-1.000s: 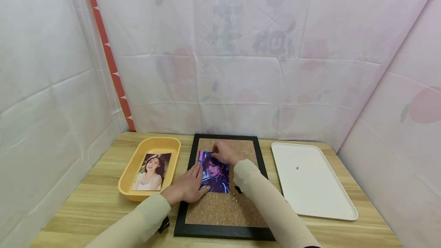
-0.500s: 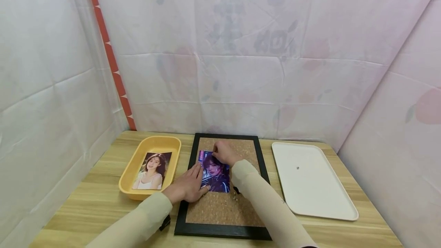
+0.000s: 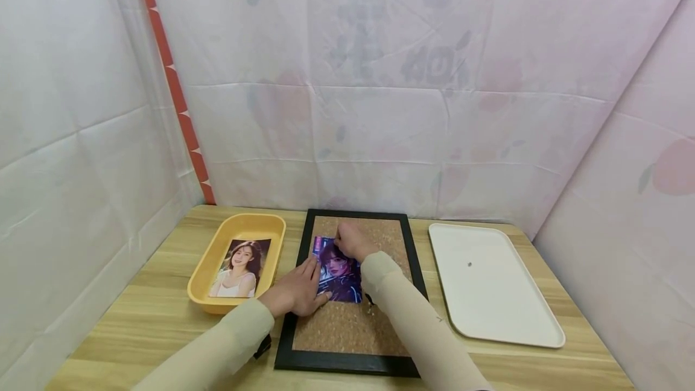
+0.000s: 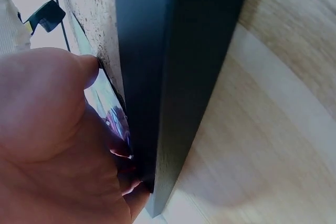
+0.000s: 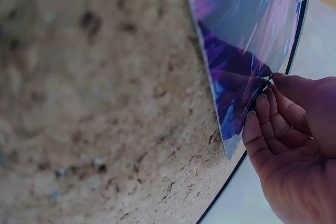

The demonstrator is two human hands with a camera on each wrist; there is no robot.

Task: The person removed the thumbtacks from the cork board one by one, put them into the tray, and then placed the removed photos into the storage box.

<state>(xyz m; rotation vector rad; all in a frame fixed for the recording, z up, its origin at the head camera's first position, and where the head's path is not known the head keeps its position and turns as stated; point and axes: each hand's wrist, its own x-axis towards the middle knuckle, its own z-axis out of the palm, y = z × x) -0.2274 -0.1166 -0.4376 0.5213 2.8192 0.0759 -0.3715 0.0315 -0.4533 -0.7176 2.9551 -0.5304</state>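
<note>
Faintly grey lettering (image 3: 359,41) (unreadable) on cloth (image 3: 374,119), beyond hands (image 3: 297,291) (image 3: 355,241) at a purple picture (image 3: 343,276).

My left hand (image 3: 300,290) lies over the left edge of the board (image 3: 347,361) and onto the print (image 3: 343,288), blocking that side. My right hand (image 3: 355,242), pinching a small thing (image 5: 269,81) at the print's far edge, and its sleeve (image 3: 420,321) bar the near right. Between my arms there's a way in from the front, over bare cork to the print's near edge. The curtain (image 3: 374,137) stands close behind. A narrow strip of table (image 3: 431,273) runs between board and tray (image 3: 502,297), its near end under my sleeve. My left wrist crosses the gap beside the bin (image 3: 203,285).
</note>
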